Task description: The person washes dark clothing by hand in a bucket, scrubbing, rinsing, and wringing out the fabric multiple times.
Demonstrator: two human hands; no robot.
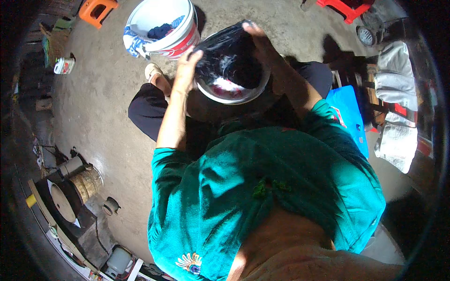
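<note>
A glossy black cloth or sheet point(228, 58), wet-looking or plastic, is spread between my two hands over a round white basin point(242, 100). My left hand point(188, 68) grips its left edge, the thumb and fingers at the basin's rim. My right hand point(258, 37) holds its upper right edge. Reddish contents show in the basin below the black material; what they are cannot be told. The basin stands between my bent knees. Close to my left hand stands a white and red plastic bucket point(182, 44) with dark blue cloth inside and a blue-and-white cloth point(135, 42) over its rim.
An orange plastic stool point(97, 11) is at the upper left, a red one point(346, 10) at the upper right. A white plastic jug point(64, 65) stands on the concrete floor. By my right side are a blue bag point(348, 116) and grey cloths point(395, 79).
</note>
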